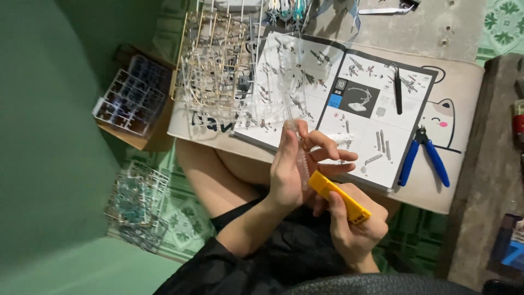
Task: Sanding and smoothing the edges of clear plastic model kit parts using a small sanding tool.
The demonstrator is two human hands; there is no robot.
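Observation:
My left hand is raised over my lap and pinches a small clear plastic piece between thumb and fingers. Just to its right and lower, my right hand grips a yellow craft knife, whose front end touches the clear piece. Both hands hover at the near edge of a beige lap table. An open model-kit instruction booklet lies on the table beyond my hands.
Blue-handled nippers lie right of the booklet, and black tweezers rest on it. Clear and gold parts frames are stacked at the table's left. More frames fill a box and lie on the tiled floor. A green wall runs along the left.

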